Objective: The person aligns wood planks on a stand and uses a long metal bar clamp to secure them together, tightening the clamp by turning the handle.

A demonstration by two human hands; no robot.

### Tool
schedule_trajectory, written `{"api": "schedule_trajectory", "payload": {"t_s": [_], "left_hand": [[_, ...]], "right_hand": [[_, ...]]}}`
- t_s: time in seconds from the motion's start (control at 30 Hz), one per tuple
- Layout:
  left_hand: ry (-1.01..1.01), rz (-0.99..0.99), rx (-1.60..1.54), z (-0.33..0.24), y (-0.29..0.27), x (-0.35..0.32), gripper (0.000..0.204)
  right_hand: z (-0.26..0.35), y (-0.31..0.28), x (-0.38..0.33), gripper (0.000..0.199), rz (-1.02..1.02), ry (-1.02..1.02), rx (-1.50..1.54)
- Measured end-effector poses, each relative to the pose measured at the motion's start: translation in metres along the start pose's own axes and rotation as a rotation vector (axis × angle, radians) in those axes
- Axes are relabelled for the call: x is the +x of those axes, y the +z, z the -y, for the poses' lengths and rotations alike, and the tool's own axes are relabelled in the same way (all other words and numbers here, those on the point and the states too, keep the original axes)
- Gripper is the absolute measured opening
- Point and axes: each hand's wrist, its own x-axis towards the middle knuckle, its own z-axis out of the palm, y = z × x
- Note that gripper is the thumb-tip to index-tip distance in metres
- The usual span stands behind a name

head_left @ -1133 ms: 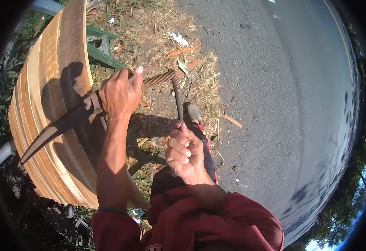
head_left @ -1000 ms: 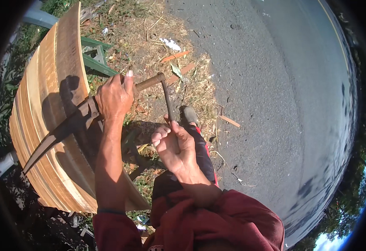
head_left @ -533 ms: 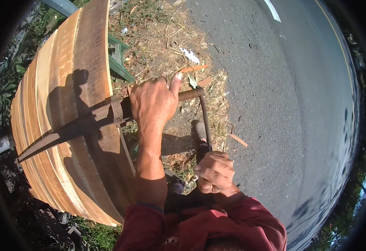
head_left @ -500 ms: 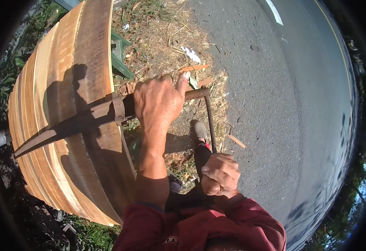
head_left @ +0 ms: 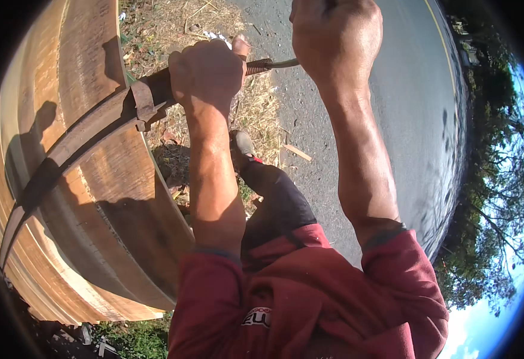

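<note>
A long rusty bar clamp lies across a row of edge-to-edge wooden boards on the left. My left hand is closed around the clamp's near end, just beyond the boards' edge, thumb lying along it. Past that thumb the threaded screw shows, joined to a thin crank handle. My right hand is in a fist at the top of the view, over the road, with the crank's rod running into it. Its fingertips are partly hidden and cut off by the frame.
Dry grass and litter cover the ground beside the boards. My shoe stands there, close to a wood strip. A paved road runs along the right, with trees beyond it.
My right hand has swung the crank from low near my body up and away to the far side. My left hand stays on the clamp. The view has shifted, moving the boards leftward.
</note>
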Motion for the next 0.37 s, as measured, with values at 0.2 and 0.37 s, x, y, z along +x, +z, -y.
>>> {"api": "schedule_trajectory", "payload": {"t_s": [0.2, 0.37], "left_hand": [[0.063, 0.102, -0.064, -0.023, -0.002, 0.008, 0.051], [-0.063, 0.371, -0.073, -0.003, -0.010, 0.011, 0.057]], "right_hand": [[-0.128, 0.154, 0.112, 0.047, -0.160, -0.539, -0.970], [-0.097, 0.181, 0.129, 0.060, 0.035, -0.760, -1.655]]}}
